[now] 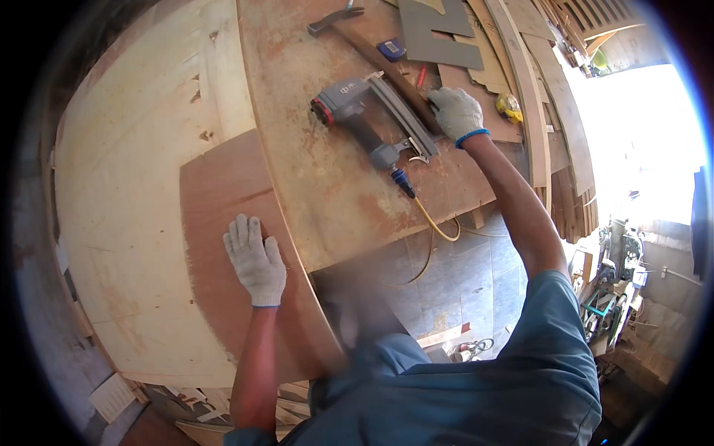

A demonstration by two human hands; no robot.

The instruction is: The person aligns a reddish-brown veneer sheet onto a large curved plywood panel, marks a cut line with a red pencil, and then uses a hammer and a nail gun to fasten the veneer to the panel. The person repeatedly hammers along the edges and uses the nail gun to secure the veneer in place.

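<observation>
My left hand [255,260], in a pale knit glove, lies flat with fingers stretched on a reddish-brown sheet of plywood [223,186]. That sheet rests on a larger pale board [134,223]. My right hand [457,114], gloved with a blue cuff, is curled at the lower end of a hammer's wooden handle [387,68]; the hammer head points away at the far side. Left of this hand lies a grey nail gun [372,111] with a yellow air hose [430,217]. Some right-hand fingers are hidden by the glove's back.
Beyond the right hand lie a blue tape measure [391,50], a red marker-like stick [422,76] and a yellow tape measure [509,108]. Grey cut sheets [439,44] and long wooden strips [524,89] line the right side. Below the worktable's edge shows a tiled floor [461,282].
</observation>
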